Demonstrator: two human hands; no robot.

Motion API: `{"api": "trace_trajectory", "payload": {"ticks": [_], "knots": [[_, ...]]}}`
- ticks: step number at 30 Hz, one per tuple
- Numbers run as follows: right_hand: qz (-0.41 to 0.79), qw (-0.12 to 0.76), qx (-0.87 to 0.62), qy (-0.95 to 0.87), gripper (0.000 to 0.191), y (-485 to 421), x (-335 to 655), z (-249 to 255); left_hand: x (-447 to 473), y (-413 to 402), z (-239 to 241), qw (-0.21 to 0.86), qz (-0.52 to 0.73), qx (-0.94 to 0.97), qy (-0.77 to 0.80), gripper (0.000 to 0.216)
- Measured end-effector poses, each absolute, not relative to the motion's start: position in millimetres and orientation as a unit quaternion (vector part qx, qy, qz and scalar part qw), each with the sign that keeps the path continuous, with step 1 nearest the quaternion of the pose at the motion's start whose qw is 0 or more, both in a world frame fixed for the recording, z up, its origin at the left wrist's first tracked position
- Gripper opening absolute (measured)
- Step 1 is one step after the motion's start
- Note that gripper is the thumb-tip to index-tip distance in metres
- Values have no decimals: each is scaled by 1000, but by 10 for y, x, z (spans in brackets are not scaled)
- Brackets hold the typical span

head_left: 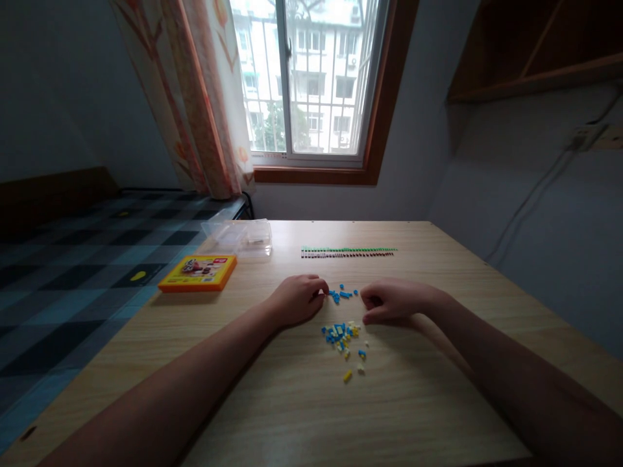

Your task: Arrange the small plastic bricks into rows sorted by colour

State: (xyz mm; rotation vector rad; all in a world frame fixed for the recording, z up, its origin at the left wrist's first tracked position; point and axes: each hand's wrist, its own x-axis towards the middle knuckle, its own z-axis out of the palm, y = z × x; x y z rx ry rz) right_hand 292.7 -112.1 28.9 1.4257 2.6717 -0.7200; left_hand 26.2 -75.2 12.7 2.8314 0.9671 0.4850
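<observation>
Taking the mixed heap of blue, yellow and cream pieces (339,331) on the bench (272,402) as the dial's centre, the orange box (197,273) lies flat at 10 o'clock and the clear plastic trays (237,237) sit near 10:30, probably kept at that edge to leave working room. The left hand (299,298) is also near 10, its grip curled at the left end of the small blue group (344,295); whether it pinches a piece, I cannot tell. That group lies at 12, between the 2 hands, likely set apart by colour within easy reach. Beyond it run 2 close rows, the green row (350,250) behind the dark red row (350,255), perhaps lined up for easy counting. The right hand (399,299) rests at 2 o'clock, grip curled inward, contents hidden, so I cannot tell if it grasps anything.
</observation>
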Motion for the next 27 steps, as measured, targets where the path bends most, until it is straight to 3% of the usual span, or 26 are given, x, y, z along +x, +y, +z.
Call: {"api": "trace_trajectory", "payload": {"ticks": [7, 12, 20, 27], "knots": [[-70, -74, 543, 834, 41, -1018, 2852, 90, 268, -747, 125, 57, 163, 931, 320, 20], [-66, -85, 543, 833, 48, -1001, 2822, 75, 261, -744, 124, 54, 168, 932, 316, 20], [-208, 30, 454, 866, 53, -1198, 2828, 347, 263, -753, 128, 54, 168, 932, 318, 19], [-186, 95, 450, 868, 53, -1406, 2690, 439, 266, -751, 124, 55, 169, 931, 318, 19]]}}
